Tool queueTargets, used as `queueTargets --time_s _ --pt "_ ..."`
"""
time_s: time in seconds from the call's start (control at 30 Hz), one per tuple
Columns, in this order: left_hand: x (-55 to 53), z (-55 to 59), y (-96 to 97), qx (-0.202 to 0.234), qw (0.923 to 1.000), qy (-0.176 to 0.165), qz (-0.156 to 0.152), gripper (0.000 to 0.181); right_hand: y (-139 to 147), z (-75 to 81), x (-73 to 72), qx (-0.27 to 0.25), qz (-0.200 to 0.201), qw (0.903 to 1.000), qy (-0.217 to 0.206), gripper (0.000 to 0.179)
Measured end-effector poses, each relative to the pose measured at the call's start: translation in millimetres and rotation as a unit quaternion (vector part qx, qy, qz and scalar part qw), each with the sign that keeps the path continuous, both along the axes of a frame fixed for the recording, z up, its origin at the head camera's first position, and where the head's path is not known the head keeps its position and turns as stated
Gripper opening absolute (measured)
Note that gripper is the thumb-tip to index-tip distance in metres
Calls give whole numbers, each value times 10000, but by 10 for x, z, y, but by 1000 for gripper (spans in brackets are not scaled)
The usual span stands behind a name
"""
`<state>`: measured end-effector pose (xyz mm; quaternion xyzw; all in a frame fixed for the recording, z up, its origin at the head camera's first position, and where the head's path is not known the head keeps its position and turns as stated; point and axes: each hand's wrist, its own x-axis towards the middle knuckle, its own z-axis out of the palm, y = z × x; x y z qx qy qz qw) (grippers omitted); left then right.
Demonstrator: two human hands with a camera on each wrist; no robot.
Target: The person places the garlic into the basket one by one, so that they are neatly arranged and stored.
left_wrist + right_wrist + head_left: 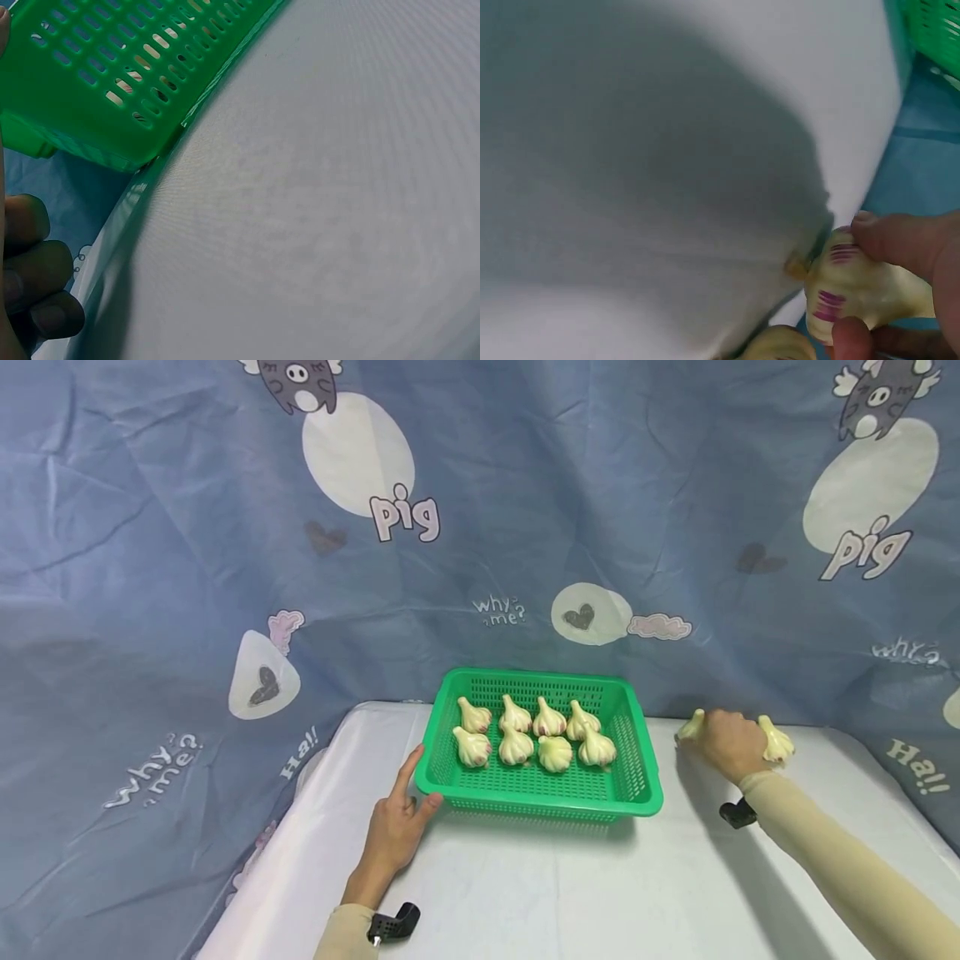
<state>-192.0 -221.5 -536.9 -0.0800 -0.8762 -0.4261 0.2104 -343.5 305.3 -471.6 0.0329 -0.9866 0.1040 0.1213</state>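
A green plastic basket (540,795) holds several pale garlic bulbs (516,746) in two rows, stems mostly pointing away. My left hand (393,831) is at its near left corner, with the index finger and thumb spread along the two sides at the rim. In the left wrist view, that hand's other fingers (45,274) are loosely bent below the basket wall. To the right of the basket, my right hand (729,743) pinches a garlic bulb (855,285) with pink-purple streaks between thumb and fingers. Another garlic bulb (776,741) lies just right of this hand.
The basket stands near the back of a white-covered table (510,885). Behind it hangs a blue printed cloth (480,552), which also shows at the table's left and right sides. Each wrist carries a black camera mount (393,924).
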Motion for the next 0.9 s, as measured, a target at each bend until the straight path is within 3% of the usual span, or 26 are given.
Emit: queueTargets --time_s 0.2,0.5,0.9 --pt "-11 8 6 -44 10000 0 -6 80 80 163 -26 -70 179 9993 -334 45" --pt "-35 22 -18 -46 10000 -15 -6 81 47 528 -46 -251 609 9939 -883 38" --pt "-25 13 -1 -5 10000 -25 22 81 -274 854 15 -262 915 9913 -905 42"
